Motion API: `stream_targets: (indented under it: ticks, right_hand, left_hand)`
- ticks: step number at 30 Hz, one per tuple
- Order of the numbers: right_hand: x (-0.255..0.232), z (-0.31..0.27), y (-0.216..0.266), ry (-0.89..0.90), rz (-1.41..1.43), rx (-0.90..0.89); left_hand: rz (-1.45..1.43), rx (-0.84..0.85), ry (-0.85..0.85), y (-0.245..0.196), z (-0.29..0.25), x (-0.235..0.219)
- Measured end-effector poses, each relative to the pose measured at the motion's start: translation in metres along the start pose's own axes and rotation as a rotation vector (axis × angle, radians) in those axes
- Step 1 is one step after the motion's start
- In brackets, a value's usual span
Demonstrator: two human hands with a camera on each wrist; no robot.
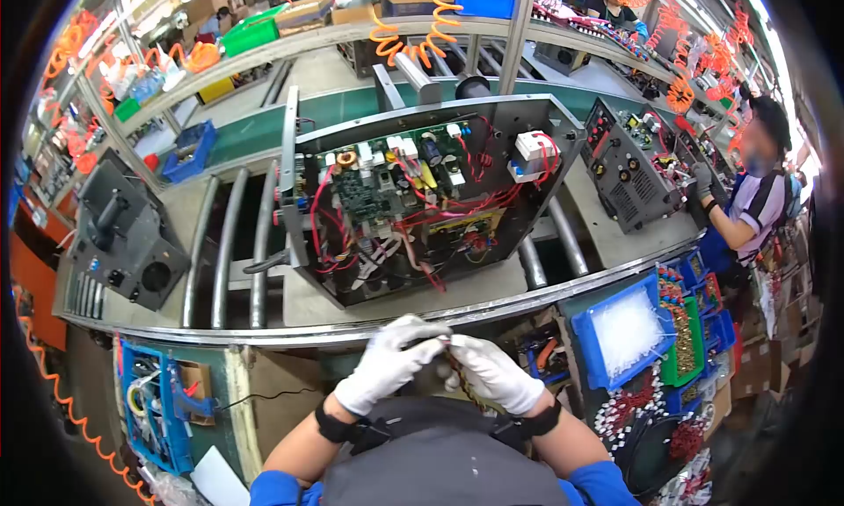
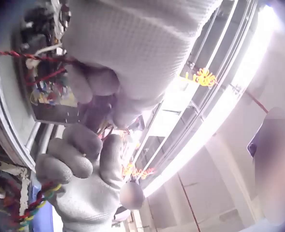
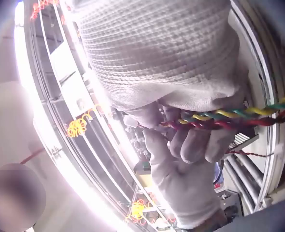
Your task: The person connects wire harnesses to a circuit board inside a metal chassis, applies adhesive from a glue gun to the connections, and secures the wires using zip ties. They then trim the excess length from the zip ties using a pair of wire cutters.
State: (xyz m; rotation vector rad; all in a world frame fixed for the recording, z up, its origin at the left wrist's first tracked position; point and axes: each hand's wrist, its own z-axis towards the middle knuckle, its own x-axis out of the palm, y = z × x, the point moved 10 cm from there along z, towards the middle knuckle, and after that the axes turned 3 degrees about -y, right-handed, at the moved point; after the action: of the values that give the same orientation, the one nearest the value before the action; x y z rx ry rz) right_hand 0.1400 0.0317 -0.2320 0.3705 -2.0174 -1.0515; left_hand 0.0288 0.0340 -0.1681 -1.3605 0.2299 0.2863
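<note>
Wires (image 3: 253, 112), colours clearest from the wrists

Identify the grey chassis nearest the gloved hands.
The middle chassis, straight ahead of the left hand and right hand; the others sit farther away.

- The left hand (image 1: 387, 365) and the right hand (image 1: 495, 374) wear white knitted cloth gloves (image 3: 157, 53) with a small waffle pattern.
- The thin twisted wires (image 3: 251, 112) are yellow, green and dark red.
- The large open metal casing (image 1: 505, 132) is dark grey.
- The cloth sleeves (image 1: 607, 485) are blue.
</note>
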Motion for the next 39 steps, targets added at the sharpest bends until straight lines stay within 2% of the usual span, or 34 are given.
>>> stream_targets:
  ticks: [1,3,5,7,8,9,10,11,12,13,14,15,16,17,19,21,22,23,25,26,27,29,30,31,32,33,35,37,38,39]
  right_hand:
    - [-0.002,0.009,0.004,0.015,-0.045,0.018]
    - [-0.001,0.023,0.002,0.119,0.112,0.169]
    - [-0.013,0.038,0.012,0.148,0.066,0.177]
    - [-0.063,0.054,0.039,0.033,-0.212,-0.033]
    - [-0.094,0.064,0.062,-0.145,-0.335,-0.169]
    - [-0.129,0.074,0.07,-0.308,-0.336,-0.214]
    - [-0.157,0.082,0.078,-0.447,-0.365,-0.221]
    - [-0.172,0.084,0.083,-0.499,-0.287,-0.217]
    - [-0.185,0.093,0.089,-0.526,-0.424,-0.225]
    - [-0.199,0.102,0.089,-0.554,-0.56,-0.23]
    - [-0.212,0.114,0.077,-0.558,-0.539,-0.223]
    - [-0.207,0.12,0.091,-0.607,-0.757,-0.416]
    - [-0.196,0.119,0.104,-0.653,-0.976,-0.613]
    - [-0.199,0.121,0.101,-0.663,-0.963,-0.61]
    - [-0.175,0.114,0.118,-0.717,-1.355,-0.517]
    - [-0.179,0.12,0.112,-0.69,-1.344,-0.493]
    - [-0.178,0.123,0.11,-0.65,-1.344,-0.475]
    - [-0.176,0.119,0.11,-0.663,-1.34,-0.474]
    - [-0.162,0.12,0.069,-0.256,-0.705,-0.08]
    - [-0.143,0.115,0.062,-0.098,-0.492,0.005]
    - [-0.136,0.113,0.041,-0.053,-0.222,0.134]
    - [-0.128,0.121,0.042,-0.052,-0.284,0.038]
    - [-0.124,0.125,0.061,-0.15,-0.507,-0.183]
    - [-0.13,0.131,0.051,-0.154,-0.498,-0.18]
    - [-0.138,0.134,0.061,-0.228,-0.686,-0.452]
    - [-0.151,0.131,0.062,-0.317,-0.538,-0.339]
    - [-0.186,0.125,0.046,-0.56,-0.138,-0.182]
    - [-0.2,0.132,0.046,-0.663,-0.124,-0.245]
    - [-0.2,0.138,0.043,-0.664,-0.112,-0.239]
    - [-0.201,0.14,0.047,-0.715,-0.163,-0.272]
  left_hand:
    - [-0.087,-0.152,-0.019,0.016,-0.001,-0.002]
    - [-0.097,-0.087,-0.047,0.021,0.004,-0.006]
    - [-0.139,-0.12,-0.113,0.026,0.01,-0.003]
    - [0.015,-0.204,-0.224,0.039,0.021,0.0]
    - [0.193,-0.236,-0.25,0.04,0.031,0.0]
    - [0.213,-0.252,-0.241,0.044,0.043,0.005]
    - [0.433,-0.11,-0.266,0.036,0.058,0.01]
    - [0.647,0.04,-0.284,0.028,0.073,0.021]
    - [0.627,0.004,-0.348,0.039,0.087,0.025]
    - [0.776,0.033,-0.317,0.039,0.104,0.037]
    - [0.864,-0.061,-0.209,0.058,0.12,0.048]
    - [0.949,-0.153,-0.102,0.077,0.131,0.055]
    - [0.959,-0.152,-0.085,0.083,0.139,0.054]
    - [1.001,-0.163,-0.041,0.09,0.145,0.054]
    - [1.045,-0.172,0.017,0.097,0.149,0.052]
    - [0.983,-0.045,-0.154,0.077,0.152,0.037]
    - [0.934,-0.043,-0.224,0.071,0.151,0.033]
    - [0.933,-0.034,-0.215,0.074,0.15,0.033]
    - [0.771,0.081,-0.289,0.07,0.148,0.03]
    - [0.686,-0.054,-0.213,0.083,0.15,0.029]
    - [0.679,-0.05,-0.206,0.084,0.15,0.025]
    - [0.613,-0.081,-0.102,0.093,0.153,0.028]
    - [0.439,-0.378,0.004,0.098,0.155,0.029]
    - [0.441,-0.382,0.014,0.104,0.154,0.03]
    - [0.605,-0.222,-0.026,0.096,0.157,0.027]
    - [0.763,-0.054,-0.066,0.084,0.158,0.028]
    - [0.804,-0.054,-0.125,0.087,0.159,0.028]
    - [0.777,-0.007,-0.283,0.084,0.16,0.019]
    - [0.665,-0.154,-0.251,0.099,0.158,0.016]
    - [0.673,-0.16,-0.241,0.102,0.158,0.016]
